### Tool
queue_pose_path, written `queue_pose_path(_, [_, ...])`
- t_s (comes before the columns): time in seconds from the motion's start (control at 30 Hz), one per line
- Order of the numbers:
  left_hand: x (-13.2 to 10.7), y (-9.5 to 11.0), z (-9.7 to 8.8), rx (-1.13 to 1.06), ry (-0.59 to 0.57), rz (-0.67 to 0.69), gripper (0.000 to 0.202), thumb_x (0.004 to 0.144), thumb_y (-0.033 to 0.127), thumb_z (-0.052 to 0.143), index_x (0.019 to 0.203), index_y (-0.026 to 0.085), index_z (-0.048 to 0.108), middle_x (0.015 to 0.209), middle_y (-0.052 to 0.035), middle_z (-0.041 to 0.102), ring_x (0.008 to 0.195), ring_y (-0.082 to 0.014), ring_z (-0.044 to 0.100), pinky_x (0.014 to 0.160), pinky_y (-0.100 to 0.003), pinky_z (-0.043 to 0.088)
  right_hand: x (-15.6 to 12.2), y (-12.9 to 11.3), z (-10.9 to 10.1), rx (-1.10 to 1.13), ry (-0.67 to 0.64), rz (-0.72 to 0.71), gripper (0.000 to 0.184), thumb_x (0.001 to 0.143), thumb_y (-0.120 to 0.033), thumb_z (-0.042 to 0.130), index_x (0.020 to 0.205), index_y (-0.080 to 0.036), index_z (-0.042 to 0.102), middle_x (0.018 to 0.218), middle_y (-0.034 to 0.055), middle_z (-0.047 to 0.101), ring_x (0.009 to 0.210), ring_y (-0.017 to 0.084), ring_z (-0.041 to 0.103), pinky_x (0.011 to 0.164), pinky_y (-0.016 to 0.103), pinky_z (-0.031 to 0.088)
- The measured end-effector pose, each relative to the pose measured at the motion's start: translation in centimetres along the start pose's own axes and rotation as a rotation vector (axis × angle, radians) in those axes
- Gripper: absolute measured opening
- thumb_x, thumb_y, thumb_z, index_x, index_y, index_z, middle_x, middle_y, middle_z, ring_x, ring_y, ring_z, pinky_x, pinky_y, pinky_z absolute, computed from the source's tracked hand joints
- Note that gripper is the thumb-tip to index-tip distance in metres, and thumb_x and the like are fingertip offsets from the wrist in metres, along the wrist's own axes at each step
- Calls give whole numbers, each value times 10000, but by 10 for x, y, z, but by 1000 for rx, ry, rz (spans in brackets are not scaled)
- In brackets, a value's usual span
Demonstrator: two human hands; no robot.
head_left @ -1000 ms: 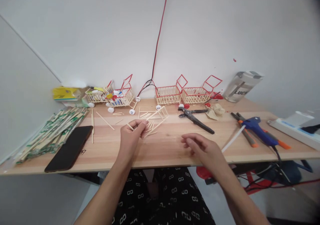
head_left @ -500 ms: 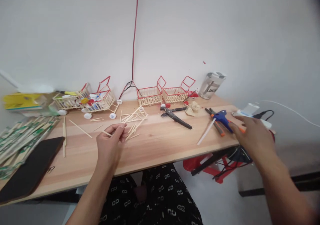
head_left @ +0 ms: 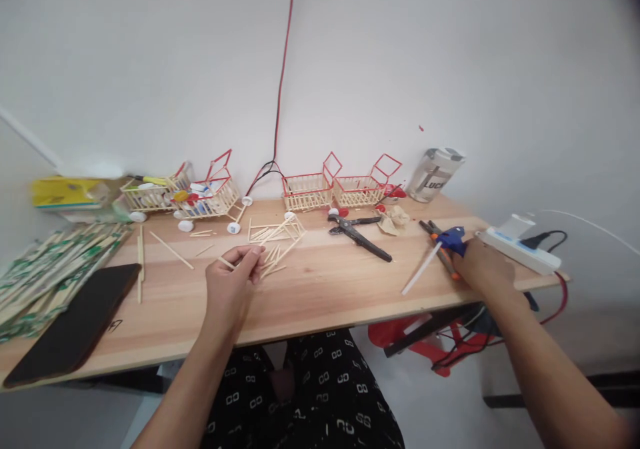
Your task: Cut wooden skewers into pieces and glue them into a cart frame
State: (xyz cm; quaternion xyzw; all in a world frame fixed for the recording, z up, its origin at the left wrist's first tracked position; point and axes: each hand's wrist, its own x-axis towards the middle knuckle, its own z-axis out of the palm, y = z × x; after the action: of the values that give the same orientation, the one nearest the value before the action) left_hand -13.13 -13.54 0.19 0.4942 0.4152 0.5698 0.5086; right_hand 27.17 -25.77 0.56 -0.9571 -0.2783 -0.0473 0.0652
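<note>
My left hand [head_left: 234, 282] rests on the wooden table [head_left: 320, 289] with its fingers pinched on a short wooden stick [head_left: 226, 262]. Loose sticks [head_left: 274, 252] and a half-built stick frame [head_left: 280, 229] lie just beyond it. My right hand [head_left: 483, 267] is far to the right, closed around the handle of a blue glue gun [head_left: 451, 240], whose white glue stick [head_left: 421, 269] points back towards the table's middle.
Several red-and-wood stick carts [head_left: 313, 189] stand along the wall. Black pliers [head_left: 357, 230], a crumpled tissue [head_left: 395, 220], a metal can [head_left: 434, 173], a white power strip [head_left: 523, 252], a black phone [head_left: 75, 322] and wrapped chopsticks [head_left: 45, 269] lie around.
My right hand has swung from the table's middle out to the right and closed on the glue gun. My head turned right. The left hand kept its stick.
</note>
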Motion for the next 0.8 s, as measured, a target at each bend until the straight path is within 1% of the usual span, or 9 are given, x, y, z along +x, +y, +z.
queue_pose_path(0.1, [-1,2,2,-3,8,-18,218,699,325,724,746,113,706,548,18,543,464,-56,404,439,-186,294,-4,1,3,27,24,-48,503,884,-369,433,1136,41,579,1025,367,608,959,409,608,680,431,401])
queue_pose_path(0.2, [0,0,1,-25,6,-18,217,695,332,720,717,119,689,543,23,532,457,-52,402,428,-178,293,-7,6,4,96,109,-95,581,895,-422,399,1158,70,565,1017,382,601,944,406,601,678,425,396])
queue_pose_path(0.33, [1,-3,-1,-25,-13,-33,234,704,348,716,712,118,672,562,18,551,436,-44,403,406,-170,283,-16,10,-7,261,293,-31,591,863,-423,454,1234,26,555,1056,339,617,950,379,605,690,418,407])
queue_pose_path(0.4, [1,-4,-1,-23,-34,-37,242,711,354,713,713,116,669,568,16,558,427,-44,412,398,-170,290,-28,5,-17,364,303,5,618,837,-465,496,1261,-17,545,1024,296,639,892,368,616,669,422,411])
queue_pose_path(0.47, [1,-4,-1,-31,-48,-42,246,714,357,711,716,114,669,573,15,561,419,-47,418,389,-174,300,-45,-8,-25,528,247,-20,505,839,-484,500,1158,-113,624,884,194,663,808,319,620,669,407,420])
queue_pose_path(0.53, [0,-3,-1,-39,-54,-47,245,712,355,712,715,114,670,566,18,556,415,-51,424,383,-177,311,-65,-28,-26,757,83,-114,414,818,-503,546,1027,-163,660,771,110,640,685,237,597,639,356,441])
queue_pose_path(0.63, [0,-4,-3,-38,-54,-46,241,711,351,711,717,114,670,566,18,555,418,-54,432,384,-180,329,-99,-63,-14,1179,-114,-294,445,800,-569,573,1004,-178,632,822,55,615,632,165,557,597,302,464])
queue_pose_path(0.73, [1,-6,-6,-36,-54,-44,241,717,354,705,704,117,660,567,18,557,420,-55,437,386,-180,337,-129,-95,4,1217,-319,-443,439,810,-561,588,994,-166,634,906,71,644,565,122,508,537,273,440])
queue_pose_path(0.8, [1,-8,-7,-36,-48,-56,241,711,354,707,692,120,655,562,17,557,425,-57,440,388,-180,341,-144,-111,14,1215,-437,-522,452,829,-560,570,1028,-157,622,877,66,644,515,107,476,493,262,411])
